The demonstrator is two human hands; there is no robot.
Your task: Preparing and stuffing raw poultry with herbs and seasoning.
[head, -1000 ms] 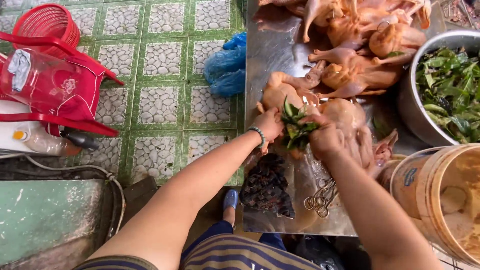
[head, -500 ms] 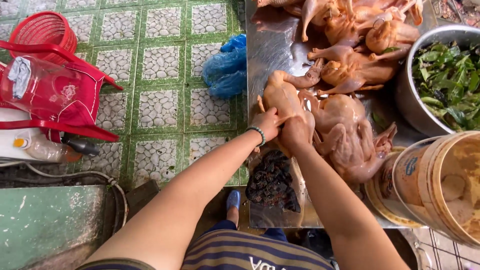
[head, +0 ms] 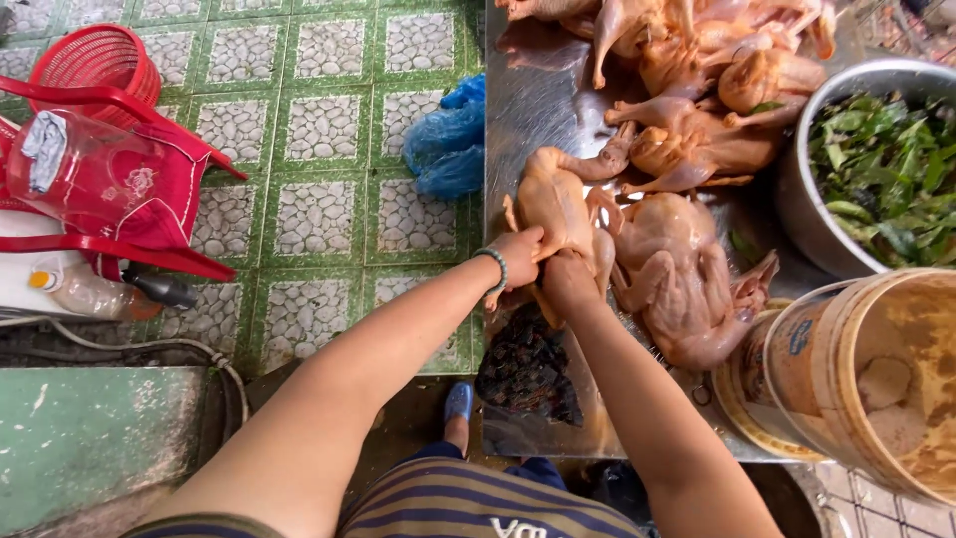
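Observation:
A raw plucked chicken (head: pixel 558 204) lies on the steel table (head: pixel 528 110) right in front of me. My left hand (head: pixel 518 254) grips its rear end from the left; a bead bracelet circles that wrist. My right hand (head: pixel 570 277) is pushed into the bird's cavity, fingers hidden inside. A second, browner chicken (head: pixel 682 284) lies just right of it, touching it.
Several more chickens (head: pixel 697 60) are piled at the table's far end. A metal bowl of green leaves (head: pixel 881 169) and a plastic tub (head: pixel 876 369) stand at right. A dark heap (head: pixel 528 369) lies near the table's front edge. Blue bags (head: pixel 448 139), red basket (head: pixel 95 65) on tiled floor.
The bunch of green leaves held over the chicken a second ago is gone from view. My right hand has sunk into the bird's cavity while the left holds the rear.

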